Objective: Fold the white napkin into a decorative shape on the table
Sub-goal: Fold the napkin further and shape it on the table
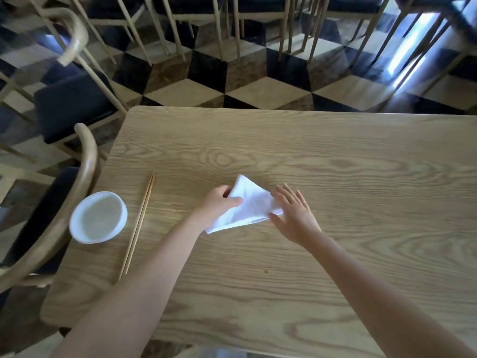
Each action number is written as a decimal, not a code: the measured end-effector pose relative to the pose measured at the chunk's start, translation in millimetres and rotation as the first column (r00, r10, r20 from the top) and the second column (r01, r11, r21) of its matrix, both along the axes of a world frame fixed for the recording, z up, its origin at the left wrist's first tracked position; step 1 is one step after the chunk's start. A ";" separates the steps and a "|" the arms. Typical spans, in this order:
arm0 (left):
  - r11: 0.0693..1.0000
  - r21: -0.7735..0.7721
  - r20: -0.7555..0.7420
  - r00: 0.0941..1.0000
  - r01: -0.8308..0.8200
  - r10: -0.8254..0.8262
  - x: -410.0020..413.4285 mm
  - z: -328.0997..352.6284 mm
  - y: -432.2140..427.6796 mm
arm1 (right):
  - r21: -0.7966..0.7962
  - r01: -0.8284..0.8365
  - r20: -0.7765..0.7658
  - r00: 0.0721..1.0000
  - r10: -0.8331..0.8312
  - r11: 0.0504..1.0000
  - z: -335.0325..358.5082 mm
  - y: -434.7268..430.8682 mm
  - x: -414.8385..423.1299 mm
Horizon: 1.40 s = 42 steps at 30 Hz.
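Observation:
The white napkin (251, 204) lies folded into a rough triangle near the middle of the wooden table (335, 177), one point aimed away from me. My left hand (218, 204) grips the napkin's left edge, thumb on top and fingers curled under the cloth. To the right, my right hand (294, 213) rests flat with fingers spread, its fingertips and palm edge touching the napkin's right corner and pressing it to the table.
A white bowl (98, 218) stands near the table's left edge. A pair of wooden chopsticks (138, 224) lies between the bowl and my left arm. Wooden chairs with dark cushions (72, 104) stand to the left and across a checkered floor.

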<state>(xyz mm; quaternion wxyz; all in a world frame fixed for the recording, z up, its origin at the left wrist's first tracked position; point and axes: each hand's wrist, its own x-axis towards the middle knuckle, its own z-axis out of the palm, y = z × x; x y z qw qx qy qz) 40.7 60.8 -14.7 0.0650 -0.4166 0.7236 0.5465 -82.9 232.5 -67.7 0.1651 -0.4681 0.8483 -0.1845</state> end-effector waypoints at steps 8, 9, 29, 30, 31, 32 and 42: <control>0.910 -0.175 -0.203 0.891 0.376 -0.407 6.9 46.7 0.6 | 0.068 -0.179 0.593 0.798 0.104 0.981 74.3 -7.5 -39.3; 0.910 -0.184 -0.210 0.890 0.370 -0.405 8.0 50.9 -0.6 | 0.097 -0.210 0.570 0.813 0.118 0.973 78.9 -6.5 -39.0; 0.926 0.124 -0.235 0.897 -0.355 0.375 61.1 55.1 43.2 | -0.259 -0.028 0.299 0.948 0.107 0.965 120.1 -27.9 84.3; 0.896 0.163 -0.222 0.869 -0.414 0.442 60.6 52.0 50.3 | -0.259 -0.086 0.286 0.945 0.161 0.962 112.5 -31.7 100.8; 0.853 0.137 -0.208 0.827 -0.503 0.522 63.2 49.0 51.8 | -0.240 -0.144 0.299 0.930 0.215 0.960 103.7 -34.8 115.0; 0.808 0.060 -0.192 0.787 -0.587 0.586 69.1 46.3 49.1 | -0.212 -0.193 0.342 0.904 0.258 0.958 95.2 -37.9 126.9; 0.822 -0.367 -0.154 0.900 -0.435 0.408 135.7 -9.1 2.3 | -0.008 -0.177 0.357 0.919 0.168 0.984 28.0 -91.3 130.1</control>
